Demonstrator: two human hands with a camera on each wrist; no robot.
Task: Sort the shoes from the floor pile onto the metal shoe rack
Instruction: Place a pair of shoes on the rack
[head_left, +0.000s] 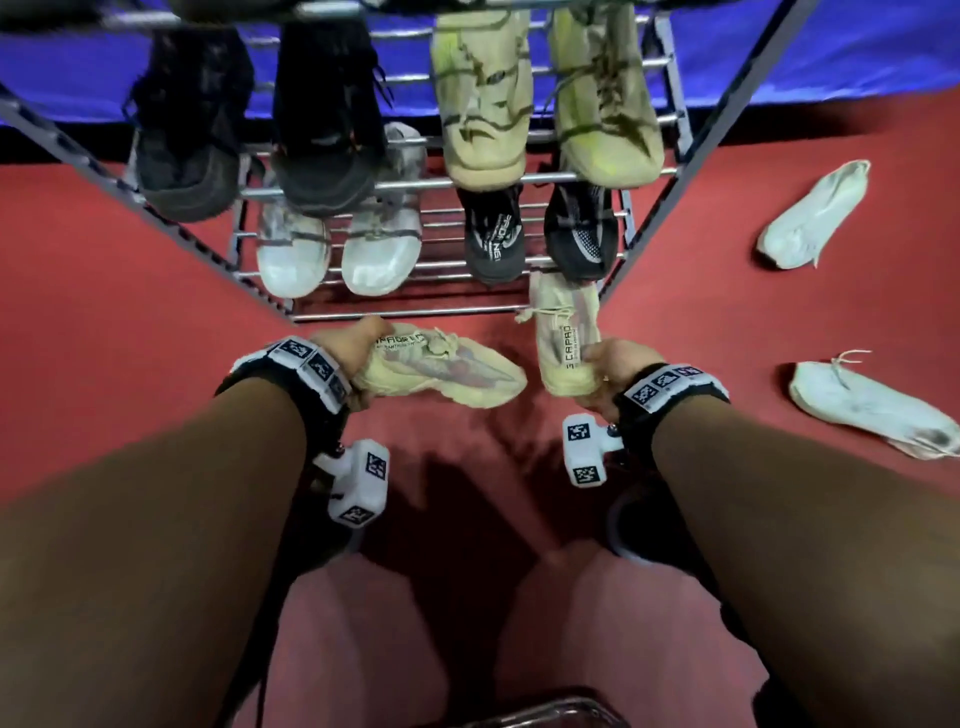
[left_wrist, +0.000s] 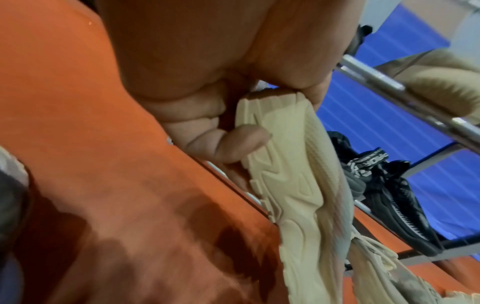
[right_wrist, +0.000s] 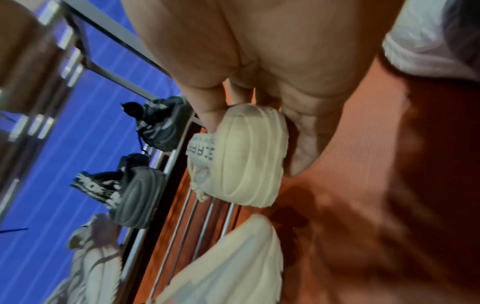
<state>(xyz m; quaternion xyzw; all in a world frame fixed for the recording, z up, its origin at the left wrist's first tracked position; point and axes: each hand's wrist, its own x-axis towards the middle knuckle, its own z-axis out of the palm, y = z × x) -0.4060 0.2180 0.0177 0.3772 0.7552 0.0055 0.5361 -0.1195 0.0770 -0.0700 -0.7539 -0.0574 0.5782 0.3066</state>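
Red floor (head_left: 156, 249) with metal rack (head_left: 457, 183) holding black pair and tan pair on upper shelf, white pair and black knit pair below, left hand (head_left: 353, 345) gripping cream shoe (head_left: 447, 371) heel, right hand (head_left: 610, 369) gripping second cream shoe (head_left: 566, 338) heel, both at rack's foot, two white shoes (head_left: 815, 213) loose right.

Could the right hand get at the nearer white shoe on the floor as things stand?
Probably not yet: the right hand grips a cream shoe. The white shoe lies unobstructed on its right.
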